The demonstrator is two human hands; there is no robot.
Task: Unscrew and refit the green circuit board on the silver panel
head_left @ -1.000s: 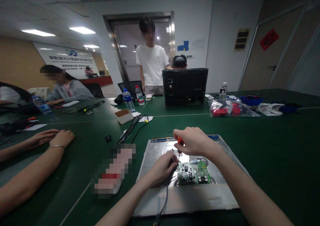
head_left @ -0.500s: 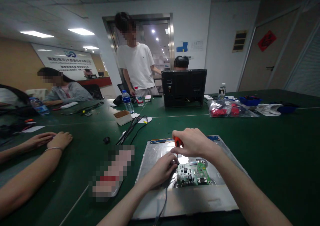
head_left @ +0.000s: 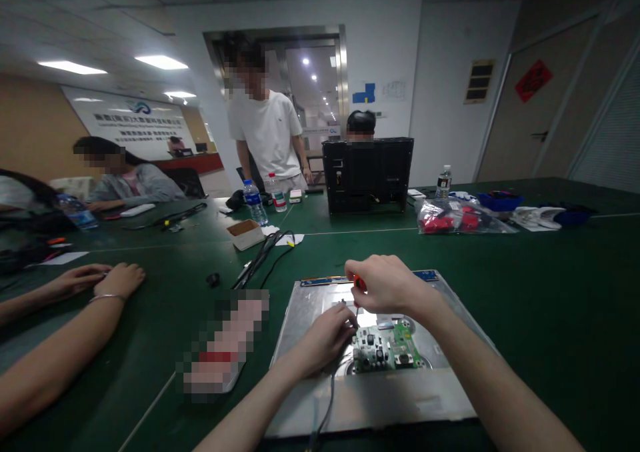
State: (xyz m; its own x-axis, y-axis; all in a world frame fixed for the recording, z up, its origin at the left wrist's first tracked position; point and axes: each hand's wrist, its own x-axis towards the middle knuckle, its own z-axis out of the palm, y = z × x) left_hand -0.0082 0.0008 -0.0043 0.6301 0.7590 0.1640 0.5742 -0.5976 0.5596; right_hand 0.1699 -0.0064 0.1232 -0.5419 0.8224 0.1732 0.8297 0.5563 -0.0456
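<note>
Green tabletop (head_left: 545, 299) bears a circuit board (head_left: 384, 349) on a metal panel (head_left: 400, 402), right hand (head_left: 383, 283) gripping a screwdriver (head_left: 358, 282) above the board's far-left corner, left hand (head_left: 329, 333) bunched there, contents unclear, work seemingly unfinished.

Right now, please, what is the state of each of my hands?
Left hand: curled beside the circuit board; whether it grips anything cannot be told.
Right hand: closed around the orange-handled screwdriver.
</note>
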